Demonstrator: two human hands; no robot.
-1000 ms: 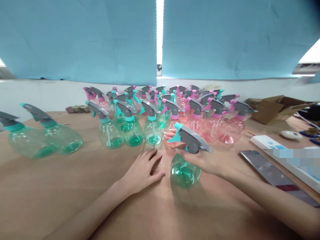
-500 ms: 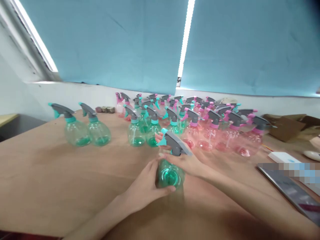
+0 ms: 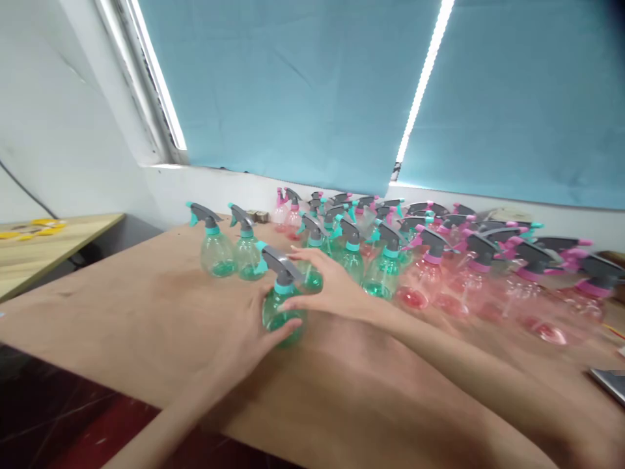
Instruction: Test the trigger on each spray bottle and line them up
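My left hand [image 3: 251,335] is wrapped around the lower body of a green spray bottle [image 3: 278,311] with a grey trigger head and turquoise collar. The bottle is upright near the table's front, with green liquid low inside. On its right side, my right hand [image 3: 332,283] has thumb and fingers apart; the thumb overlaps the bottle's shoulder, and whether it presses there is unclear. Another green spray bottle [image 3: 312,279] shows through the gap of that hand. Two green bottles, one a green spray bottle [image 3: 217,254], stand together behind and left of the held one.
Several pink spray bottles [image 3: 471,277] crowd the right side, with green ones mixed in behind. A flat dark device [image 3: 608,384] lies at the right edge. To the left stands a separate wooden table [image 3: 97,238] with yellow pieces [image 3: 46,225]. A wall and blue blinds rise behind.
The view has turned left. My hands carried the green spray bottle leftward, toward the two set apart. My right fingers have drawn back from around its neck and spread.
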